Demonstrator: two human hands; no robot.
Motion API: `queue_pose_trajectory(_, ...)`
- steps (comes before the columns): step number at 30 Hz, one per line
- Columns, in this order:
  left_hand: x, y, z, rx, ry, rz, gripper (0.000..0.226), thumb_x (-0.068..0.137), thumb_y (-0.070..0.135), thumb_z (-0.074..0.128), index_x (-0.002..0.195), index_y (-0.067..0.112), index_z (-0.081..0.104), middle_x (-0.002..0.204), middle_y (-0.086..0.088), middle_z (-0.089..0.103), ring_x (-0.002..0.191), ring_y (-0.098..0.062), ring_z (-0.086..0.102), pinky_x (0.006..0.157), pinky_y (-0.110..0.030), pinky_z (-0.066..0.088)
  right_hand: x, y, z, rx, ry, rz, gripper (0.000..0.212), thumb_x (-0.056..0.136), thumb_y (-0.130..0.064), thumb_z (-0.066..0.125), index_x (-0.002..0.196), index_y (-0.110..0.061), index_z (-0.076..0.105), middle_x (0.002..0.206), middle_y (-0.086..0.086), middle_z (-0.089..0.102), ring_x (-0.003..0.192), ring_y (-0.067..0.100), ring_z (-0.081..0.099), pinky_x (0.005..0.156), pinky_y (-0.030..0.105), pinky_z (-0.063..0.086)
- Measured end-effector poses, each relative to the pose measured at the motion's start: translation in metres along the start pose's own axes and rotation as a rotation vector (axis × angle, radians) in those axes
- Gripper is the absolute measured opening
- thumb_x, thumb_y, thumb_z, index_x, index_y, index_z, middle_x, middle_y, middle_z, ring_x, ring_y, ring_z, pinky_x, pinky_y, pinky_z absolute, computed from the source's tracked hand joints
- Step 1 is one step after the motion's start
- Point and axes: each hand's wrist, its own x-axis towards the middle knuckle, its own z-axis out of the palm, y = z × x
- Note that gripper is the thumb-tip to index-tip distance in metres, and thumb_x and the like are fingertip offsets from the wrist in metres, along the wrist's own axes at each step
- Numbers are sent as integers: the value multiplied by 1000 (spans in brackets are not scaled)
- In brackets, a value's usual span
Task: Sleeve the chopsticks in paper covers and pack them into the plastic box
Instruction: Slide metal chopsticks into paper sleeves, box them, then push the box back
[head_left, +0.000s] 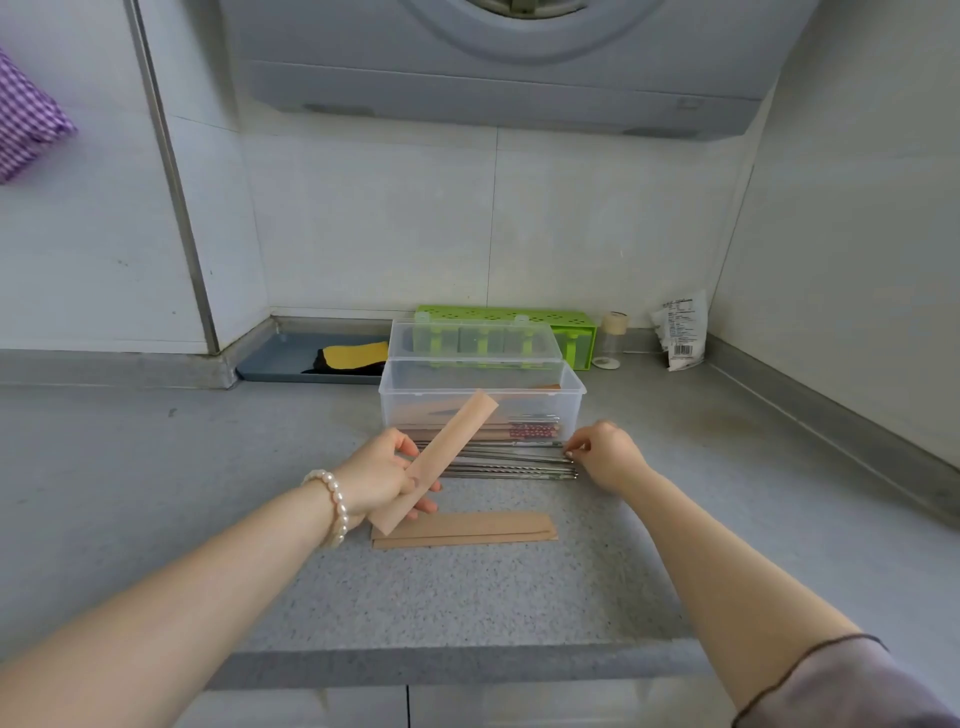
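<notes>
Landmark: clear plastic box (480, 402) on the grey counter (467, 587), lid open and leaning back.

Left hand (382, 480), just in front-left of the box, grips one paper cover (434, 462) by its lower end; cover tilts up-right, its top end overlapping the box's front wall in view. Pearl bracelet (332, 506) on that wrist.

Right hand (605, 454), at the box's front-right corner, fingertips pinching the right ends of the metal chopsticks (509, 460). The chopsticks lie in a loose row on the counter touching or just in front of the box; roughly six to eight, exact count unclear.

Inside the box: sleeved chopsticks (511, 428), patterned tips poking out right; count unclear, several.

In front of the box, nearer the person: flat stack of spare paper covers (465, 530), at least two, edges offset.

Behind the box: one green holder (569, 332), one small jar (613, 338) right of it, one white packet (683, 330) further right. Left-behind the box: one grey tray (275, 361) with a yellow-black cloth (353, 358).
</notes>
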Motion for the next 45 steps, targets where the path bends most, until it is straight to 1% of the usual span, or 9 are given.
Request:
queue_pose_trajectory(7,6,-6,1,-164,-34,-50,58,84,-12,54,134,7,33,90,-15,66,65,-19,63,51,-26,53,0,5,-9,107,-81,10,19,87,-10,61,101,-12,73,108,5,69,86,12,54,76,19,38)
queue_pose_trajectory(15,6,-4,7,-219,-22,-35,29,93,5,49,121,-1,46,87,-15,65,72,-21,66,60,-30,57,-10,8,-13,281,69,-13,10,88,-10,61,91,-6,69,82,4,63,78,18,54,72,26,41)
queue_pose_trajectory(23,-3,4,13,-386,-176,-76,52,88,-11,48,134,7,30,92,-24,69,76,-29,71,63,-36,60,-28,-5,-77,1313,329,117,19,96,-11,47,77,-11,51,56,3,56,52,15,43,48,24,35)
queue_pose_trajectory(26,-8,7,15,-384,-217,-47,57,86,-16,46,133,14,32,92,-21,68,73,-27,71,59,-34,59,-32,-2,-95,1538,423,223,16,98,-23,43,90,-11,49,60,3,44,45,11,35,41,22,28)
queue_pose_trajectory(29,-17,10,15,-405,-297,-48,60,83,-20,46,128,18,37,91,-16,59,74,-29,71,58,-35,59,-34,1,-102,1551,474,291,27,98,-34,39,106,-10,49,57,1,40,37,9,31,37,18,23)
queue_pose_trajectory(33,-29,12,15,-389,-404,-82,57,83,-20,44,125,18,41,89,-11,49,79,-29,70,57,-34,59,-45,-7,-103,1459,514,314,26,99,-34,37,97,-10,46,60,2,41,38,11,34,35,15,25)
queue_pose_trajectory(38,-37,13,17,-412,-364,-109,40,83,-17,46,113,10,45,85,-11,49,68,-27,70,54,-32,58,-56,-26,-101,1378,470,193,27,101,-32,31,101,-8,42,66,10,60,31,13,45,37,17,36)
queue_pose_trajectory(42,-38,12,21,-409,-341,-108,14,87,10,58,97,6,50,72,-8,55,57,-18,63,52,-31,57,-67,-47,-101,1379,384,76,27,102,-31,28,85,-13,38,49,7,63,31,14,50,37,19,38)
queue_pose_trajectory(45,-38,10,24,-429,-305,-110,32,90,34,54,81,4,58,61,-6,57,53,-17,61,55,-31,58,-71,-58,-99,1354,327,7,27,102,-33,29,83,-14,37,48,6,63,32,15,53,36,18,40)
